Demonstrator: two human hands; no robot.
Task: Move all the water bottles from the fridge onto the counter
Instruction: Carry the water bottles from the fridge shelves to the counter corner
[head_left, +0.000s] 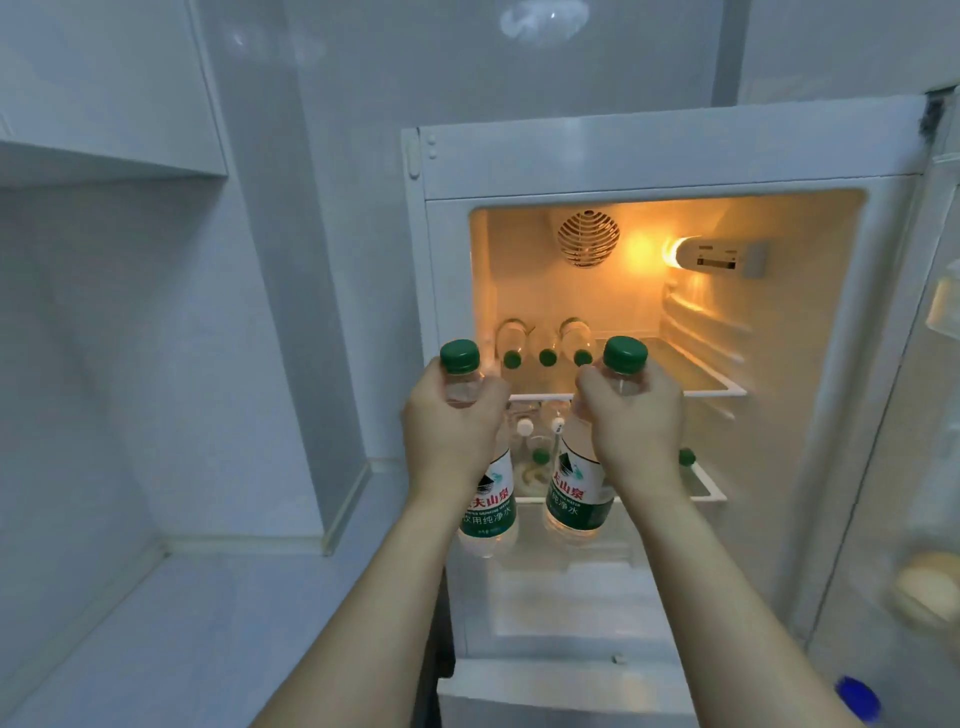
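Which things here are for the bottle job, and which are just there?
For the job:
left hand gripping a bottle
right hand gripping another bottle
bottles lying on the top shelf
counter

Just there:
fan grille
fridge lamp
blue cap

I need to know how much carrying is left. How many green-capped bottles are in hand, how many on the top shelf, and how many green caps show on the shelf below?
In hand: 2
Top shelf: 3
Lower shelf: 2
Total: 7
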